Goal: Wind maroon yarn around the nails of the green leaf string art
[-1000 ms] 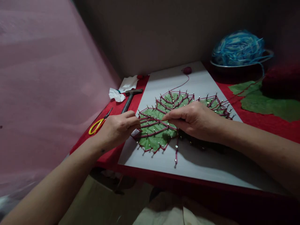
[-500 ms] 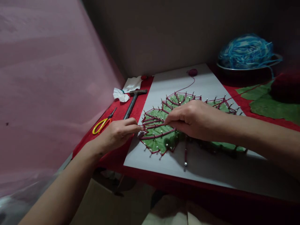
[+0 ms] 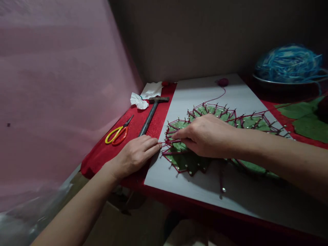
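A white board (image 3: 184,186) carries several upright nails that outline green leaf shapes (image 3: 176,162), with dark red yarn (image 3: 176,152) wound between the nails. My left hand (image 3: 139,152) rests at the board's left edge, its fingertips closed on a strand of this yarn pulled out past the outermost nails. Over the left leaf lobe is my right hand (image 3: 208,135), index finger reaching to the nails and the other fingers curled, closed at the yarn. Its palm and forearm hide the middle of the leaf. One lone nail (image 3: 223,190) stands near the front, with yarn running to it.
A hammer (image 3: 150,114), scissors with yellow and red handles (image 3: 120,134) and crumpled white tissue (image 3: 139,101) lie on the red cloth (image 3: 99,155) at left. Behind are a small dark red yarn ball (image 3: 222,82) and blue yarn (image 3: 289,63) in a metal bowl. Green leaf pieces (image 3: 310,119) lie at right.
My right hand has moved left along the leaf, closer to the nails beside my left hand. My left hand stays at the board's edge. The whole view has shifted, so things appear further right.
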`<state>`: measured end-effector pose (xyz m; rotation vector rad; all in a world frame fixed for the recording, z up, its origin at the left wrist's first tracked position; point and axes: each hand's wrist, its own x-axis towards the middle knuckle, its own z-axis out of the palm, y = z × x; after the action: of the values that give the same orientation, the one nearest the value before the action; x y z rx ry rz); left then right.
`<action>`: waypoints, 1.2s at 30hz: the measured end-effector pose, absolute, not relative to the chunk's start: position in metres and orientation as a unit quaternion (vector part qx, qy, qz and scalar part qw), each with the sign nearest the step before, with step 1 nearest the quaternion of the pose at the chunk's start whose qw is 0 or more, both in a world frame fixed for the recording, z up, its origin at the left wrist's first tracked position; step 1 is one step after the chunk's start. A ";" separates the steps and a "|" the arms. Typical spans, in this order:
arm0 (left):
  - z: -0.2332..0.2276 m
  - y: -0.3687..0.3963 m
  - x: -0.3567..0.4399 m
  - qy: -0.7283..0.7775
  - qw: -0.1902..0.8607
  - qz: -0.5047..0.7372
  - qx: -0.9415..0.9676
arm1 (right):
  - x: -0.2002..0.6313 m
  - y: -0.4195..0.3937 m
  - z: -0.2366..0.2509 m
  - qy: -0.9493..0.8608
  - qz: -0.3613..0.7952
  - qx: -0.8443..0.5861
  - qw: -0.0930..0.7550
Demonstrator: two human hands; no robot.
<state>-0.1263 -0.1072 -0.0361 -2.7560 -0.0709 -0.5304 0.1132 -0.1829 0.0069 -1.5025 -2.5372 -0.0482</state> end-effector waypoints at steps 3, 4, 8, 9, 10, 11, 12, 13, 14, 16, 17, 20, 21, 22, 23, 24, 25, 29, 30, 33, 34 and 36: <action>-0.042 -0.107 -0.128 -0.050 0.147 -0.214 -0.964 | 0.108 -0.180 0.007 -0.868 -0.007 -0.485 0.100; -0.043 -0.107 -0.128 -0.057 0.142 -0.220 -0.964 | 0.106 -0.179 0.007 -0.875 -0.005 -0.473 0.104; -0.047 -0.109 -0.127 -0.067 0.142 -0.231 -0.960 | 0.099 -0.175 0.005 -0.892 -0.016 -0.441 0.099; -0.047 -0.109 -0.127 -0.068 0.146 -0.229 -0.960 | 0.097 -0.174 0.006 -0.893 -0.019 -0.440 0.092; -0.046 -0.109 -0.126 -0.066 0.150 -0.226 -0.960 | 0.095 -0.173 0.007 -0.892 -0.020 -0.443 0.082; -0.046 -0.109 -0.126 -0.064 0.152 -0.222 -0.961 | 0.093 -0.171 0.008 -0.891 -0.019 -0.449 0.070; -0.046 -0.109 -0.126 -0.062 0.154 -0.220 -0.961 | 0.090 -0.169 0.010 -0.888 -0.017 -0.457 0.054; -0.047 -0.109 -0.126 -0.059 0.156 -0.220 -0.961 | 0.087 -0.167 0.011 -0.883 -0.014 -0.467 0.035; -0.047 -0.108 -0.126 -0.058 0.158 -0.220 -0.961 | 0.084 -0.165 0.013 -0.878 -0.013 -0.478 0.015; -0.048 -0.107 -0.127 -0.057 0.161 -0.220 -0.960 | 0.078 -0.161 0.017 -0.874 -0.017 -0.485 -0.018; -0.049 -0.107 -0.127 -0.057 0.162 -0.218 -0.961 | 0.076 -0.160 0.018 -0.875 -0.021 -0.482 -0.029; -0.050 -0.107 -0.128 -0.059 0.160 -0.210 -0.963 | 0.072 -0.157 0.017 -0.884 -0.031 -0.465 -0.042; -0.050 -0.107 -0.128 -0.059 0.160 -0.209 -0.963 | 0.071 -0.156 0.016 -0.884 -0.031 -0.465 -0.045; -0.050 -0.108 -0.128 -0.060 0.160 -0.208 -0.963 | 0.071 -0.156 0.015 -0.883 -0.032 -0.466 -0.049; -0.050 -0.108 -0.128 -0.058 0.162 -0.211 -0.962 | 0.070 -0.156 0.013 -0.883 -0.034 -0.466 -0.052; -0.050 -0.108 -0.127 -0.057 0.165 -0.215 -0.961 | 0.069 -0.156 0.012 -0.883 -0.036 -0.465 -0.058; -0.050 -0.108 -0.127 -0.055 0.169 -0.218 -0.960 | 0.069 -0.156 0.011 -0.883 -0.037 -0.464 -0.065; -0.049 -0.108 -0.127 -0.051 0.179 -0.214 -0.959 | 0.065 -0.157 0.012 -0.879 -0.042 -0.466 -0.093; -0.049 -0.108 -0.127 -0.052 0.182 -0.210 -0.959 | 0.064 -0.157 0.013 -0.877 -0.044 -0.469 -0.097; -0.050 -0.109 -0.128 -0.051 0.186 -0.206 -0.959 | 0.067 -0.160 0.017 -0.864 -0.045 -0.492 -0.094; -0.050 -0.110 -0.129 -0.051 0.186 -0.205 -0.960 | 0.069 -0.162 0.017 -0.863 -0.045 -0.498 -0.078; -0.049 -0.111 -0.130 -0.050 0.183 -0.205 -0.960 | 0.075 -0.166 0.017 -0.864 -0.041 -0.502 -0.030</action>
<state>-0.1302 -0.1115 -0.0491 -2.7090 -0.1422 -0.5781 0.0748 -0.1661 0.0170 -1.6072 -2.7663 -0.1323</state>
